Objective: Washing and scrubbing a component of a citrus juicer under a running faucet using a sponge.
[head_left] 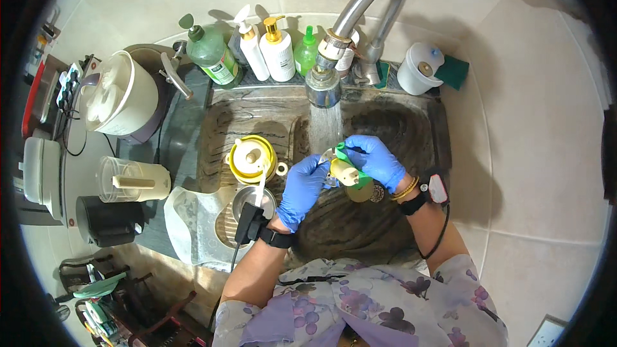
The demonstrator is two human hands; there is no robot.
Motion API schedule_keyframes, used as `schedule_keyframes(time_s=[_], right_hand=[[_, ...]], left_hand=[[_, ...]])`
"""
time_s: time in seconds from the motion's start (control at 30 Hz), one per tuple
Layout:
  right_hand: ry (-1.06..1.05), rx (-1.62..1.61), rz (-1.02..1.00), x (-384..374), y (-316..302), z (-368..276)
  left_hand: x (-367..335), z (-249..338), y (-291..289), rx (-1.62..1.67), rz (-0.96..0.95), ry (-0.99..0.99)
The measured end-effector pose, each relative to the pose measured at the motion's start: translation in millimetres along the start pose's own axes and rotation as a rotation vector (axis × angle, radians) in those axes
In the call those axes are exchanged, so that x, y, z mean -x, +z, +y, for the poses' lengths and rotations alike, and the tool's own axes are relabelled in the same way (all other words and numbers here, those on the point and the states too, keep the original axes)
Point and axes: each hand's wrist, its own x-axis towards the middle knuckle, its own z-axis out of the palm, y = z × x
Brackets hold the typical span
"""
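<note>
Both my hands wear blue gloves and meet above the sink [315, 90], just below the running water. Between them is a small cream-yellow cylindrical part [344, 172] with green pieces [340, 150] around it; its exact kind I cannot make out. My left hand [303, 187] has its fingers closed on the near-left side of this part. My right hand [378, 160] grips it from the right, fingers curled at the green. Beneath my right hand lie a round yellowish piece [360, 191] and a small perforated disc [378, 193].
A chrome faucet [322, 90] pours water over the sink. Left in the basin are a yellow-rimmed lidded pot [250, 157] and a metal bowl [254, 196]. Pump bottles [277, 51] line the back ledge. A clear jug [134, 180] and white-lidded cooker [122, 93] stand left.
</note>
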Motion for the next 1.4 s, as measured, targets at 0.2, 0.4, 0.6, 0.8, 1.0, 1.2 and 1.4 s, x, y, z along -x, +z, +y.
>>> schedule_keyframes(time_s=[0.2, 0.4, 0.6, 0.8, 1.0, 1.2, 1.4], right_hand=[[0.23, -0.02, 0.117, -1.5, 7.4, 1.8], [0.234, -0.452, 0.427, -2.6, 10.4, 17.8], [0.288, -0.729, 0.204, 9.0, -4.1, 2.9], [0.232, -0.634, 0.107, 18.3, -2.7, -14.5], [0.098, -0.276, 0.19, 8.1, -0.6, -5.1], [0.112, -0.452, 0.221, 6.1, 5.2, -9.6], [0.218, -0.763, 0.176, 12.5, -1.6, -12.1]], left_hand=[[0.8, 1.8, 6.6, 0.233, -0.007, -0.086], [-5.7, -3.2, 5.7, 0.214, 0.063, -0.066], [-18.8, -3.4, -2.9, 0.313, 0.239, 0.019], [-28.0, -4.9, -3.9, 0.278, 0.275, 0.066], [-27.9, -4.6, -2.4, 0.299, 0.231, 0.06], [-23.6, 1.4, -3.7, 0.349, 0.204, 0.003], [-25.1, -4.3, -10.5, 0.481, 0.269, -0.059]])
